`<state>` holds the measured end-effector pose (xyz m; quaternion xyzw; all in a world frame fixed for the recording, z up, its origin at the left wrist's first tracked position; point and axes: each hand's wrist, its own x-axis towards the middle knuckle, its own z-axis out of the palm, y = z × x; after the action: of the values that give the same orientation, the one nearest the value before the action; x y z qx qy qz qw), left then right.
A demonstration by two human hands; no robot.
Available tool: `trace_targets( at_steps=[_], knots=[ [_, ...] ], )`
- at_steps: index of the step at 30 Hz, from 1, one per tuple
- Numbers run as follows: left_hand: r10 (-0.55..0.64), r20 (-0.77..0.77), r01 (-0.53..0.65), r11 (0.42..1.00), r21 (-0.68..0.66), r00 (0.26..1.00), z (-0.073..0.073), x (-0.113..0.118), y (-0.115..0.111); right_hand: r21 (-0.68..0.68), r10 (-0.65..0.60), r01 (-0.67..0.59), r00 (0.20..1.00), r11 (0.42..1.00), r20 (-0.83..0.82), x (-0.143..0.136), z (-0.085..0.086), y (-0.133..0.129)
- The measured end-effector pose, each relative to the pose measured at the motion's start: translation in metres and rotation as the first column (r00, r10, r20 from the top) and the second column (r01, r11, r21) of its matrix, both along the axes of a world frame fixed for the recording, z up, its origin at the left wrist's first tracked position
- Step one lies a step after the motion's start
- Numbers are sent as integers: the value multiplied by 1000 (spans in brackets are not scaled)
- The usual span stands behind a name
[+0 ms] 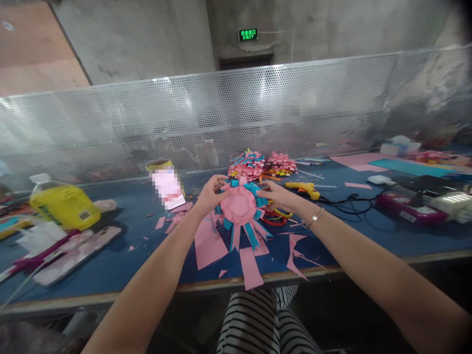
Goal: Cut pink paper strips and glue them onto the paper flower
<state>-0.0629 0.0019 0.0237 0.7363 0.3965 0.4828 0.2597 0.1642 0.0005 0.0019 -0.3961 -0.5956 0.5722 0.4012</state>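
Note:
A pink and blue paper rosette [239,205] with a round pink centre and forked tails is held up over the table's middle. My left hand [213,194] grips its upper left edge, fingers closed on it. On the upper right edge, by the blue loops, my right hand [277,195] has its fingers closed too. Pink paper pieces [211,244] lie beneath and in front of the rosette. Behind it are heaped pink and blue paper flowers [248,164]. Red-handled scissors [275,219] are partly hidden beside the right hand.
A yellow glue gun [304,190] with a black cord lies to the right, near a purple power strip [411,209]. At left are a yellow bottle [64,204] and a phone [77,255]. A perforated metal screen [239,113] stands behind the blue table [138,255].

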Motion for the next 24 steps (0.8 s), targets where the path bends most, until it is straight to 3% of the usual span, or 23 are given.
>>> trace_targets(
  at_steps=[4,9,14,17,19,22,24],
  knots=[
    [-22,21,21,999,40,1000,3,5,-8,1,175,-175,984,985,-39,-1,3,-6],
    [-32,62,30,999,34,998,4,7,-11,96,173,-164,980,982,-99,-6,-3,-1],
    [30,371,36,985,-170,928,7,3,-6,183,167,-138,974,973,-154,-6,-6,3],
    [119,509,92,925,-369,852,10,2,-6,202,174,-138,969,970,-173,-5,-3,1],
    [116,525,185,855,-485,843,10,1,-8,199,151,-114,972,973,-182,-5,0,-1],
    [-4,520,336,766,-547,854,6,1,-9,167,80,-49,979,985,-185,-5,4,-5],
    [-86,503,380,766,-519,860,3,0,-9,153,43,-16,983,988,-177,-6,5,-5]
  ],
)
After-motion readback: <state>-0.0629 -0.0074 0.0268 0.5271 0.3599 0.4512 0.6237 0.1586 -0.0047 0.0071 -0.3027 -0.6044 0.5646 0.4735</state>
